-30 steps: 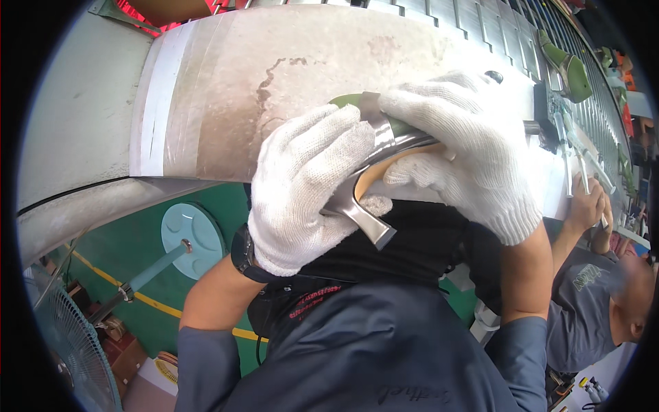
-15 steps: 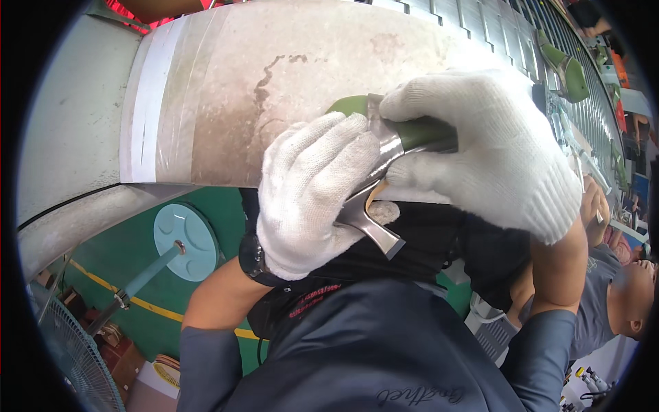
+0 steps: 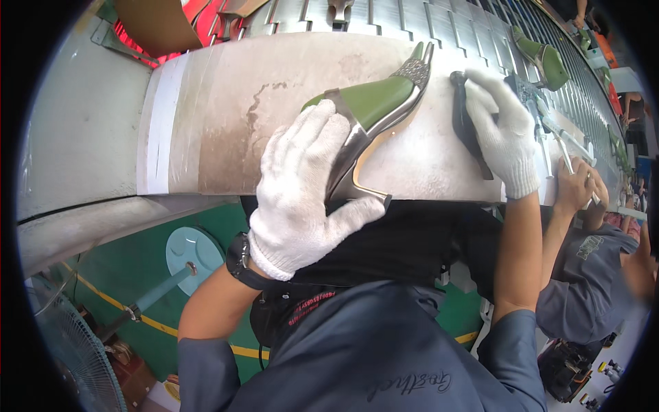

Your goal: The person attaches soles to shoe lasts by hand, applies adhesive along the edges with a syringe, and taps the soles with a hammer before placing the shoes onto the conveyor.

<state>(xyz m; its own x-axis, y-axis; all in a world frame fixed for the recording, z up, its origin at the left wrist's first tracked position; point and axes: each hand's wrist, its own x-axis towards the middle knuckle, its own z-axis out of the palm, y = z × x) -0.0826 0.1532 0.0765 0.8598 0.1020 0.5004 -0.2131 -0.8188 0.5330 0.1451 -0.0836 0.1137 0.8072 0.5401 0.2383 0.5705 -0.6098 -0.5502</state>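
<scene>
Shoe (image 3: 381, 99): green upper, dark metallic trim, rough glittery band near the toe, tan sole, slim metallic heel. Sits over the near part of the table (image 3: 226, 89); can't tell if it touches the top. Long axis diagonal: pointed toe up-right, away from the wearer; back end down-left. Sole side faces right and toward the wearer, heel tip down-right by the table's near edge. Left grip (image 3: 295, 185), white glove, clamps the back end, thumb along the heel. Right grip (image 3: 504, 130), also gloved, fingers parted beside a black tool (image 3: 469, 130) on the table; can't tell if touching.
</scene>
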